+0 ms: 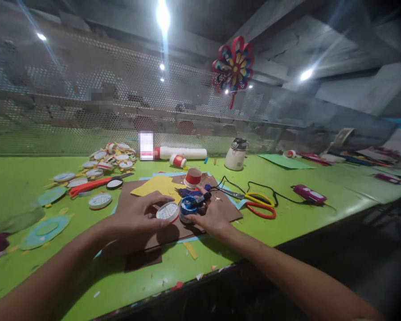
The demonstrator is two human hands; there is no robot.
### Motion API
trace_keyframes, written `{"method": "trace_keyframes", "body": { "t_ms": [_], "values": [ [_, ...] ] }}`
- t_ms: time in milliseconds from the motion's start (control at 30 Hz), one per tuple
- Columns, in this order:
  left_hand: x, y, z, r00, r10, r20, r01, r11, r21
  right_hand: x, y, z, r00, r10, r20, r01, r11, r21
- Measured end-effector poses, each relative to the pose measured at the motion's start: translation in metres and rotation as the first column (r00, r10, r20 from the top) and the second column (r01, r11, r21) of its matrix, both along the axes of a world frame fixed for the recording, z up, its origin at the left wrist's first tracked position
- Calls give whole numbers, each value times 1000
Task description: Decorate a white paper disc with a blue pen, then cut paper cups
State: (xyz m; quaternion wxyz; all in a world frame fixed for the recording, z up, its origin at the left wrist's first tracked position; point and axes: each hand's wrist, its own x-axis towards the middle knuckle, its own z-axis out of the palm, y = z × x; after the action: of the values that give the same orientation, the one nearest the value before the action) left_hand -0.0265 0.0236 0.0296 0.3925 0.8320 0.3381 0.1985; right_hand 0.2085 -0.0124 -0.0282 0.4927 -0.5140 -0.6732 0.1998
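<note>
Pinching a red-rimmed white disc (167,212) over a brown cardboard sheet (180,234), the left hand (133,214) sits just apart from the right hand (215,216), which grips a round blue object (187,207) beside the disc, with scissors (259,205) by the sheet's right edge, a red-banded cup (193,178) toward its back and a white kettle (235,158) beyond it.

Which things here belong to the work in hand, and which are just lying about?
Apparently in use:
white disc, in left hand
blue round item, in right hand
brown cardboard, underneath

Apparently lying about:
white kettle
orange-handled tool
purple device
</note>
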Motion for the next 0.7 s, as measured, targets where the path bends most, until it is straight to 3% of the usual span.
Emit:
{"method": "trace_keyframes", "body": {
  "t_ms": [100, 200, 333, 400, 533, 700],
  "values": [
    [1, 0, -2, 999, -44, -23, 44, 998, 35, 4, -7, 13, 999, -34, -4, 34, 999, -9],
    [2, -3, -6, 998, -52, -22, 52, 999, 5, 24, -3, 38, 996, -83, 12, 83, 997, -6],
    [6, -8, -10, 998, -28, -58, 26, 999, -42, 71, 38, 74, 968, -237, 87, 238, 971, -4],
    [8, -10, -12, 997, -21, -76, 17, 998, -52, 90, 67, 83, 949, -288, 127, 294, 955, -28],
    [9, -9, -13, 993, -59, -104, 57, 998, -32, 104, 118, 73, 916, -328, 230, 364, 922, -132],
    [10, -9, -15, 995, -30, -93, 26, 999, -35, 95, 147, 48, 891, -332, 310, 410, 881, -235]
  ]
}}
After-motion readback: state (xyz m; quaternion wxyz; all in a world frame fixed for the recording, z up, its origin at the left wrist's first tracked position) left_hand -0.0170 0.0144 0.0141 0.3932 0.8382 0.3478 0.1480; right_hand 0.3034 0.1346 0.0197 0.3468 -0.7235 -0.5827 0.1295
